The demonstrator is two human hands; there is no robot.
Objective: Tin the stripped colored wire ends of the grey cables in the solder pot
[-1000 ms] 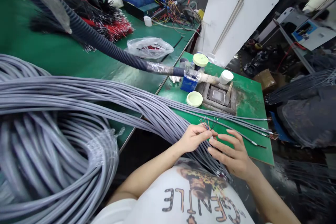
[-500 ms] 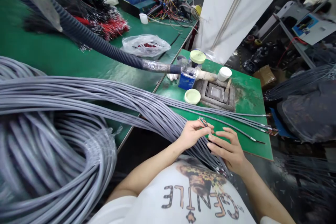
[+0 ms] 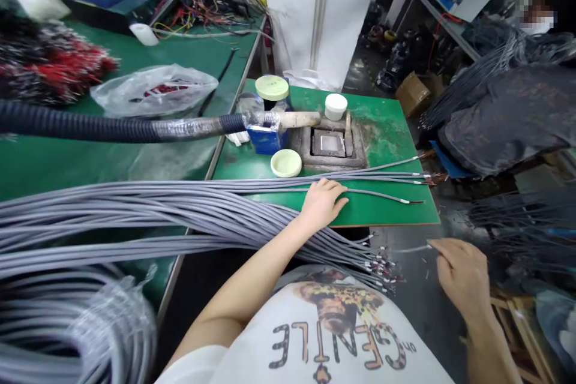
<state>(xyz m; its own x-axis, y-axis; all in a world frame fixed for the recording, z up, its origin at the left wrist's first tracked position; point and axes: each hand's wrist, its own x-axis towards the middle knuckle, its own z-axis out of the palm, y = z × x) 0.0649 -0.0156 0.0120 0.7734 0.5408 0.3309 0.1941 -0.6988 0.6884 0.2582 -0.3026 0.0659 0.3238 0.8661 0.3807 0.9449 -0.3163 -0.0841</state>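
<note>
A thick bundle of grey cables (image 3: 193,207) runs from the left across the bench, its stripped, coloured wire ends (image 3: 382,265) gathered in front of my body. My left hand (image 3: 320,203) lies over a single grey cable (image 3: 375,193) at the near side of the green board, fingers curled down onto it. Out to the right, my right hand (image 3: 465,279) pinches the end of another grey cable (image 3: 409,249), which stretches back toward the bundle. Several cables with white-banded, stripped ends (image 3: 418,177) lie across the board beyond my left hand.
On the green board (image 3: 391,126) stand a metal-framed pot (image 3: 333,153), a white tub (image 3: 335,107), pale-green lids (image 3: 286,163) and a blue box (image 3: 269,139) under a ribbed hose (image 3: 189,129). Coiled cable (image 3: 90,330) sits lower left. A person (image 3: 517,108) is at right.
My hands have moved apart: the left went forward onto a cable on the board, the right swung out rightward with a cable end. The view has shifted to the right.
</note>
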